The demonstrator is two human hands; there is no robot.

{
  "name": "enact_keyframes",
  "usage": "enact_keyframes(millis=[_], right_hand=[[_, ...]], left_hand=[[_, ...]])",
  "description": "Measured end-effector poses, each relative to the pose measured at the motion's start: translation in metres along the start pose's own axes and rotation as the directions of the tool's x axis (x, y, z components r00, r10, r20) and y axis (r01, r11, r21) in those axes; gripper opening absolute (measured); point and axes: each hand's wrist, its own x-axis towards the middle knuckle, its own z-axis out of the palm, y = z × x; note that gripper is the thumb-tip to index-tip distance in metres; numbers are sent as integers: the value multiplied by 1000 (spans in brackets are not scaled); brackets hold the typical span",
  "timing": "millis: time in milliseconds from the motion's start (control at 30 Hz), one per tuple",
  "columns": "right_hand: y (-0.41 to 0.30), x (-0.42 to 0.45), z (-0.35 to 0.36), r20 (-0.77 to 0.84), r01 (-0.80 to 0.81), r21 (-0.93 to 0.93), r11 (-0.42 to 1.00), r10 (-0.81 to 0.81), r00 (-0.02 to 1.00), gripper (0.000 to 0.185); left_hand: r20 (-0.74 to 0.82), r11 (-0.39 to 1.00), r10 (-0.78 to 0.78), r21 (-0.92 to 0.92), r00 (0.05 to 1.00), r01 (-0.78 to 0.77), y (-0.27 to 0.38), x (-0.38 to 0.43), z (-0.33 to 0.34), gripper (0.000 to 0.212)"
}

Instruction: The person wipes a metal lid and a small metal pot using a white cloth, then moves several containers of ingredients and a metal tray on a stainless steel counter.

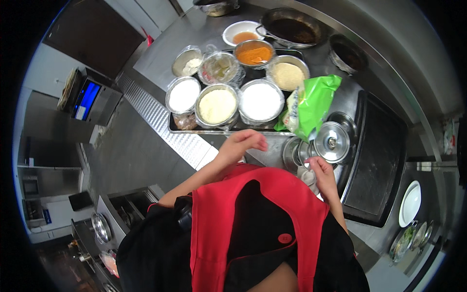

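My left hand (247, 143) hovers at the front edge of a black rectangular tray (233, 132); its fingers are curled in, with nothing visible in them. To the right, my right hand (321, 171) is bent with fingers curled, beside a stack of round metal lids (331, 141). A pale crumpled cloth (306, 176) lies just below its fingertips; whether they grip it is hidden. Metal bowls of white powder (261, 100), pale yellow powder (217, 106) and orange powder (254, 56) stand on the tray. A green plastic bag (316, 104) leans at its right end.
A large wok-like pan (292, 31) with dark liquid and a white bowl (243, 33) stand at the back. A black tray (377, 160) lies on the right of the steel counter. Farther right is a white plate (409, 203). A metal floor grate (157, 113) runs along the left.
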Motion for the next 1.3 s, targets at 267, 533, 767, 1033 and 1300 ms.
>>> enact_keyframes(millis=[267, 533, 767, 1033, 1300], right_hand=[[22, 58, 72, 55, -124, -117, 985, 131, 990, 22], [21, 89, 115, 19, -154, -192, 969, 160, 987, 22], [35, 92, 98, -251, -166, -218, 962, 109, 962, 23], [-3, 82, 138, -227, 38, -137, 990, -68, 971, 19], [8, 89, 124, -151, 26, -84, 996, -39, 988, 17]], left_hand=[[-587, 964, -221, -253, 779, 83, -46, -65, -148, 21], [-566, 964, -188, -264, 803, 39, -42, -64, -207, 20], [-414, 968, -140, -249, 900, 36, -5, -43, -227, 17], [-201, 978, -23, -206, 979, -19, 12, -14, -204, 18], [-275, 972, -125, -225, 953, 63, 13, -16, -188, 15]])
